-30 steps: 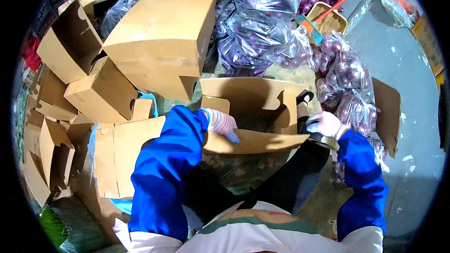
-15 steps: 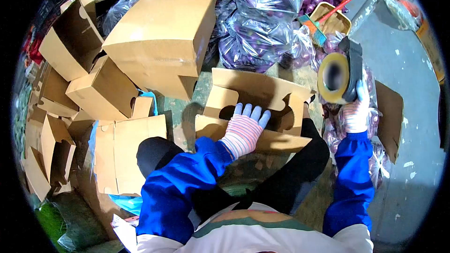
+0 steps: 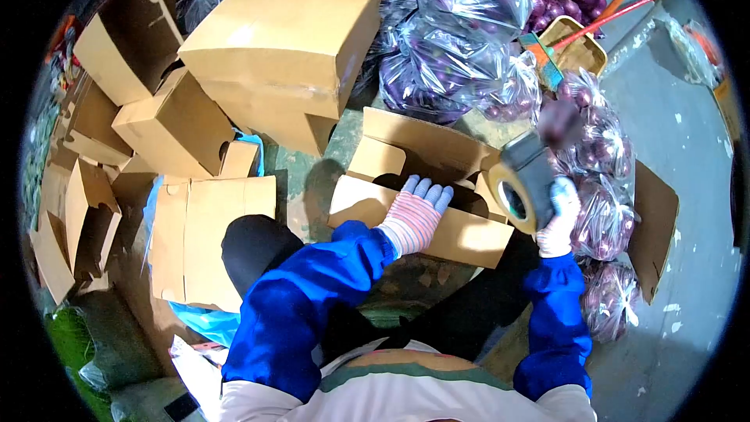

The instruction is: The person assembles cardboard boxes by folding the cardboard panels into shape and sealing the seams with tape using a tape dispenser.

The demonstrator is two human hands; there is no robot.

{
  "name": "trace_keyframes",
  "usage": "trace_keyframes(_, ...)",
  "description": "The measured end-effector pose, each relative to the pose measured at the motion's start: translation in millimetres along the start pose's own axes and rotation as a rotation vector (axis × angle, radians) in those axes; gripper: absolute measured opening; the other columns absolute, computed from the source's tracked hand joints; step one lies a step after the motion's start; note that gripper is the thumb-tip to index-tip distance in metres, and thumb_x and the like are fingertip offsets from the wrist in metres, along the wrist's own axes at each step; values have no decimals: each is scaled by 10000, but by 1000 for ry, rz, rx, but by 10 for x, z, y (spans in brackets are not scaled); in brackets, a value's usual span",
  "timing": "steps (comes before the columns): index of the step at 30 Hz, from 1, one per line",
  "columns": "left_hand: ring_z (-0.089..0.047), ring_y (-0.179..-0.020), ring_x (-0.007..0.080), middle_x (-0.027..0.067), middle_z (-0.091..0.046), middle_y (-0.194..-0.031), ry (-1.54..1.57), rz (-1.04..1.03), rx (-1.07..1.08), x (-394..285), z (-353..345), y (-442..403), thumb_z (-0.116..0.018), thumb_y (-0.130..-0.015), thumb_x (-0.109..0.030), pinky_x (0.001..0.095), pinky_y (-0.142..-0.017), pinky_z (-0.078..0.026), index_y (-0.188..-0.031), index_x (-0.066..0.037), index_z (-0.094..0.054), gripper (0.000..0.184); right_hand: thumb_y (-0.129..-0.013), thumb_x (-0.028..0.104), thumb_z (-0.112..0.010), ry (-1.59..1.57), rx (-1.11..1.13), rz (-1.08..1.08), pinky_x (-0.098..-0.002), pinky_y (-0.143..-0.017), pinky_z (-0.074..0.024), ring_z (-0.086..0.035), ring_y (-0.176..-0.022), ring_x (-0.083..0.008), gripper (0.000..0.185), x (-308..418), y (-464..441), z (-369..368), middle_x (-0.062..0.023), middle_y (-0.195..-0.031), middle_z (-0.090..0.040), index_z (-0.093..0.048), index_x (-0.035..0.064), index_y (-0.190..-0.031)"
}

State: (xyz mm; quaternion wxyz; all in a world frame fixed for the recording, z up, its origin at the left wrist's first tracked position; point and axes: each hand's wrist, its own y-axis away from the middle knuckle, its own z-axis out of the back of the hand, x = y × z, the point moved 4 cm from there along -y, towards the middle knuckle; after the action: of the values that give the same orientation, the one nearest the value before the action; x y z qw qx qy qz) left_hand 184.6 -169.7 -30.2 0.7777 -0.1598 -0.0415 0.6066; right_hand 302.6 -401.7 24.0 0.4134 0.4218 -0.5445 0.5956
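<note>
An open cardboard box (image 3: 461,228) lies between my legs, its near flap towards me. My left hand (image 3: 416,215), in a striped glove, rests on the upper edge of that flap with its fingers reaching over it. At the box's right end my right hand (image 3: 560,217), gloved too, holds a dark tape dispenser with a wide roll of tape (image 3: 512,199). The roll is close to the box's right corner; whether they touch I cannot tell.
Several open boxes (image 3: 187,129) and a large carton (image 3: 266,39) stand at left. Bagged purple onions (image 3: 453,55) lie behind the box, smaller bags (image 3: 605,219) at right. A broom (image 3: 547,62) rests on a dustpan (image 3: 582,51). A flattened box (image 3: 211,227) lies beside my left knee.
Since a second ago, my right hand has picked up the tape dispenser, raised it on the right and brought it left to the box. My left hand has moved right along the flap.
</note>
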Motion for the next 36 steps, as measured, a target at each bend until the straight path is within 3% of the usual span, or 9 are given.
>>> trace_keyframes(3,-520,-1070,300,174,-525,-1165,152,120,558,35,-297,-66,-547,-773,-179,405,-937,-371,-1294,-15,-389,568,-866,282,-506,-433,-81,-121,-327,-860,-446,-568,-939,-194,348,212,-290,-132,-103,-1053,-592,-561,3,-1067)
trace_keyframes(8,-523,-1050,299,163,-538,-1126,163,125,582,16,-270,-128,-556,-763,-173,406,-907,-390,-1264,-31,-421,538,-867,218,-552,-624,-96,-127,-297,-811,-470,-582,-880,-157,240,327,-781,-571,-75,-991,-608,-601,15,-985)
trace_keyframes(12,-519,-1035,302,154,-542,-1095,245,67,313,18,-229,-15,-543,-742,-128,436,-927,-386,-1159,-38,-489,430,-854,200,-583,-597,-55,-272,-295,-804,-489,-614,-863,-167,294,218,-797,-794,-91,-994,-640,-606,-14,-1054)
trace_keyframes(15,-515,-1001,310,127,-537,-1056,116,-134,-391,-60,-21,99,-547,-687,-160,510,-960,-355,-1009,-81,-549,332,-870,231,-556,-526,26,-366,-323,-855,-488,-616,-935,-202,337,331,-619,-843,-113,-1069,-626,-575,-6,-1108)
trace_keyframes(23,-509,-1022,298,93,-535,-1062,192,-108,-563,-16,-46,175,-551,-690,-155,521,-967,-356,-963,-127,-563,275,-868,205,-562,-185,-24,-278,-278,-778,-481,-586,-835,-139,209,-388,78,-676,-58,-938,-621,-612,19,-948)
trace_keyframes(26,-363,-1208,374,219,-404,-1269,113,271,-38,302,-219,-6,-613,-702,-425,520,-1054,-205,-1210,-84,-476,627,-849,154,-579,-366,-83,-351,-285,-780,-476,-572,-855,-142,143,-258,253,-717,-60,-921,-609,-612,33,-918)
trace_keyframes(30,-227,-1283,456,297,-267,-1369,98,34,321,626,-136,-244,-587,-641,-677,520,-1070,-127,-1361,-67,-324,980,-912,301,-437,-264,-6,-262,-348,-956,-406,-541,-1065,-223,421,-323,375,-364,-127,-1168,-559,-513,-13,-1181)
trace_keyframes(33,-241,-1276,460,301,-274,-1363,31,-42,426,671,15,-452,-565,-642,-699,530,-1067,-125,-1379,-171,-328,937,-929,409,-325,-650,-86,-496,-399,-1036,-319,-469,-1165,-247,530,57,775,-273,-119,-1260,-505,-458,13,-1255)
trace_keyframes(36,-272,-1261,461,304,-291,-1350,67,-72,631,684,1,-575,-555,-638,-718,538,-1063,-130,-1373,-289,-336,879,-873,398,-447,-748,34,-600,-396,-1002,-361,-534,-1071,-269,547,222,1387,-255,-142,-1194,-542,-464,-11,-1237)
